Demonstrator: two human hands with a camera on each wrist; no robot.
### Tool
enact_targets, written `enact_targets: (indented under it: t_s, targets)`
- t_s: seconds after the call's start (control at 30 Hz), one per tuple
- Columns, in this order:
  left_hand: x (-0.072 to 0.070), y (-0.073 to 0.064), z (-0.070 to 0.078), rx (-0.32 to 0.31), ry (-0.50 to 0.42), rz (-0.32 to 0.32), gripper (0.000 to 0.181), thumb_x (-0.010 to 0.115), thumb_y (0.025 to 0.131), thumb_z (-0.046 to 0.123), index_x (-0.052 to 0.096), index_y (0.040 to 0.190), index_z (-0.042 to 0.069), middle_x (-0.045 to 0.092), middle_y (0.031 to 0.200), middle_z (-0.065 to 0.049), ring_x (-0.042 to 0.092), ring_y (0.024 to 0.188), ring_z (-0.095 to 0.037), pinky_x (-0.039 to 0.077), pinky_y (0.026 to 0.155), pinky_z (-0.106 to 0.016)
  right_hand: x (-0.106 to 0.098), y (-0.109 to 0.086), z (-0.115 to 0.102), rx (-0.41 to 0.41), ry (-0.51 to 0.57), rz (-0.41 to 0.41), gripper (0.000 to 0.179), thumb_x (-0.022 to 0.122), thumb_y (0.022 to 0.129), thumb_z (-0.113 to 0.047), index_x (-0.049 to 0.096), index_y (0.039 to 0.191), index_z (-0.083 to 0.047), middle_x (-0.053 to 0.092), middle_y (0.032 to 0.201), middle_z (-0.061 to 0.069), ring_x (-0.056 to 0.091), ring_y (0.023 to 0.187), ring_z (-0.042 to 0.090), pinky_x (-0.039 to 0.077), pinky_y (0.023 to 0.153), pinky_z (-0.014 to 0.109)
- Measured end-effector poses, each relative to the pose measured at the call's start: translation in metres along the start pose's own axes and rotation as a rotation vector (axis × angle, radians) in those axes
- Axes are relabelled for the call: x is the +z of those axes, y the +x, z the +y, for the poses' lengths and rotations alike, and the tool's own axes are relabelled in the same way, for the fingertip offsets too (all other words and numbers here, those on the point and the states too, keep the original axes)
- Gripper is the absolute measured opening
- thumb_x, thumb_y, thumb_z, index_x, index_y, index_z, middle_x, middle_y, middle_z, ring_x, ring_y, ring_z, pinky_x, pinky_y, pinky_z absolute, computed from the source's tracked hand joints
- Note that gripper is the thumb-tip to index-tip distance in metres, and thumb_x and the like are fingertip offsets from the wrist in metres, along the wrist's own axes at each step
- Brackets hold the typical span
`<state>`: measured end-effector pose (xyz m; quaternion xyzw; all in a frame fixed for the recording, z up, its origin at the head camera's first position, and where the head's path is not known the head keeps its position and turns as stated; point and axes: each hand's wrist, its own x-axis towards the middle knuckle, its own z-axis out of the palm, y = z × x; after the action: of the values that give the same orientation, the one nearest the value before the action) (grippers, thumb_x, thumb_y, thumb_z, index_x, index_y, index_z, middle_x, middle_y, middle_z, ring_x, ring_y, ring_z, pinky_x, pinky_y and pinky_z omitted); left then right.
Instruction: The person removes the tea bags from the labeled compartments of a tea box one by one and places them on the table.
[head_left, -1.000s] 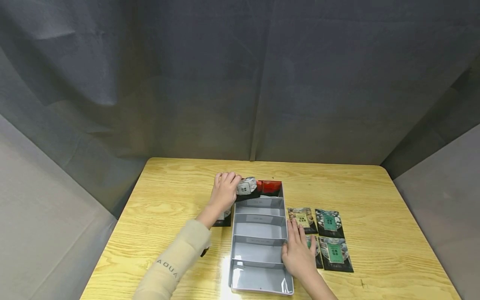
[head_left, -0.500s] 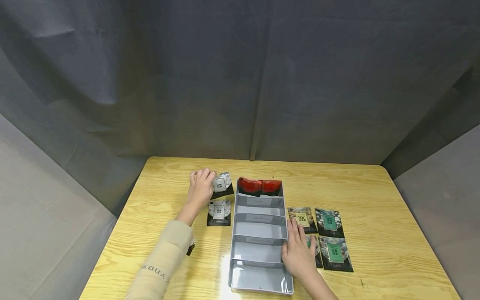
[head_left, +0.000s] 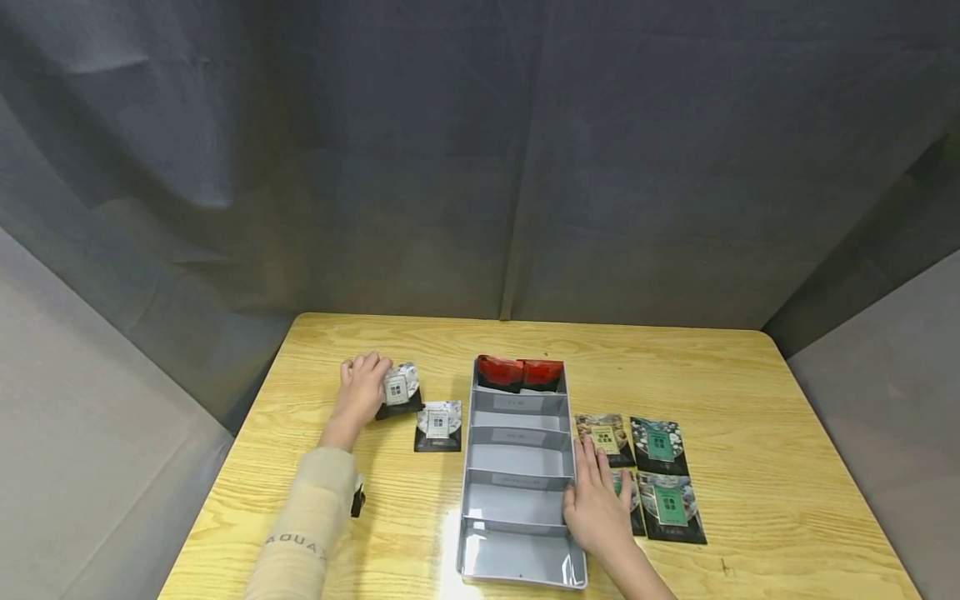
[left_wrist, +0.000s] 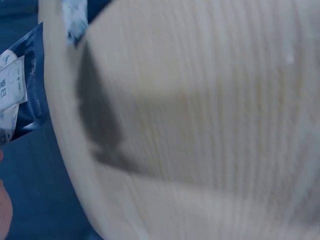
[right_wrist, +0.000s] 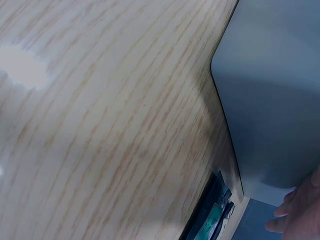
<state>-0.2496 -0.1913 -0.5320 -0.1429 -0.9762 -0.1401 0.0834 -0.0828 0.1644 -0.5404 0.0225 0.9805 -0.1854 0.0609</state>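
Note:
My left hand [head_left: 362,387] pinches the left edge of a black sachet [head_left: 397,388] with a white label, left of the tray in the head view. In the left wrist view this sachet [left_wrist: 22,87] stands out from the fingertips at the left edge. Another white-labelled sachet [head_left: 438,426] lies flat beside the tray. My right hand [head_left: 597,507] rests along the right side of the grey divided tray [head_left: 517,580], fingers extended. It partly covers a green-labelled sachet [head_left: 636,506], and its fingertips reach a yellow-labelled sachet [head_left: 606,438].
Two red-topped sachets [head_left: 499,372] stand in the tray's far compartment. Two more green-labelled sachets, one far [head_left: 659,445] and one near [head_left: 671,507], lie right of my right hand. Part of a dark item [head_left: 358,502] shows beside my left sleeve. Dark cloth [head_left: 405,208] hangs behind the table.
My left hand has carried the white-labelled sachet from over the tray's far end leftward and lower over the table, uncovering the red-topped sachets and the flat white-labelled one. My right hand stays put.

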Motion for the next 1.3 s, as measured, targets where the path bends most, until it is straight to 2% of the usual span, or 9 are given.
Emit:
enact_targets:
  t_s: [0.17,0.33,0.47,0.63,0.87,1.07,1.3]
  targets:
    - [0.005,-0.008,-0.012,-0.014,0.026,-0.134,0.026,0.038,0.094,0.009,0.055,0.114,0.013,0.052,0.107,-0.005,0.039,0.102,-0.024,0.020,0.098,-0.048,0.000,0.000,0.001,-0.003,-0.002,0.009,0.064,0.040,0.089,-0.019,0.015,0.146,-0.003,0.012,0.151,0.017,0.014,0.136,0.039,0.001,0.102,0.065]
    - [0.018,-0.015,-0.017,0.046,0.126,-0.220,0.032,0.041,0.092,0.003,0.053,0.119,0.014,0.051,0.110,-0.004,0.040,0.105,-0.024,0.020,0.101,-0.048,-0.001,0.000,0.000,-0.001,-0.001,0.002,0.065,0.040,0.089,-0.019,0.014,0.146,-0.003,0.012,0.151,0.016,0.013,0.136,0.039,0.001,0.102,0.064]
    - [0.027,-0.019,-0.017,0.089,0.168,-0.228,0.035,0.040,0.089,-0.003,0.054,0.115,0.015,0.050,0.105,-0.004,0.041,0.099,-0.024,0.023,0.099,-0.049,-0.001,0.000,0.000,-0.001,0.007,0.003,0.065,0.040,0.089,-0.019,0.014,0.146,-0.003,0.012,0.151,0.016,0.013,0.136,0.039,0.000,0.102,0.064]
    - [0.034,-0.021,-0.016,0.094,0.177,-0.201,0.030,0.040,0.089,0.001,0.054,0.111,0.015,0.050,0.103,-0.005,0.041,0.098,-0.025,0.023,0.098,-0.051,0.000,0.000,0.001,-0.004,0.005,0.009,0.065,0.040,0.089,-0.019,0.014,0.146,-0.004,0.012,0.152,0.016,0.013,0.136,0.038,0.000,0.102,0.064]
    - [0.039,-0.023,-0.016,0.077,0.197,-0.213,0.031,0.040,0.089,0.000,0.053,0.113,0.016,0.050,0.108,-0.007,0.041,0.102,-0.026,0.021,0.099,-0.054,0.000,0.000,0.000,-0.002,0.009,0.011,0.065,0.040,0.089,-0.019,0.014,0.146,-0.004,0.012,0.152,0.016,0.013,0.136,0.038,0.000,0.102,0.064]
    - [0.043,-0.026,-0.017,0.064,0.177,-0.228,0.033,0.040,0.089,0.000,0.053,0.116,0.015,0.050,0.111,-0.008,0.042,0.104,-0.027,0.023,0.098,-0.055,0.000,0.000,0.000,0.002,0.005,0.003,0.065,0.040,0.089,-0.020,0.014,0.146,-0.003,0.011,0.152,0.016,0.013,0.136,0.038,0.000,0.102,0.064]
    - [0.049,-0.027,-0.019,-0.006,0.172,-0.268,0.037,0.035,0.093,0.007,0.050,0.126,0.015,0.047,0.126,-0.011,0.038,0.116,-0.029,0.018,0.102,-0.054,0.000,0.000,0.000,0.004,0.010,0.000,0.065,0.040,0.089,-0.019,0.014,0.146,-0.003,0.010,0.152,0.016,0.013,0.136,0.038,0.000,0.102,0.064]
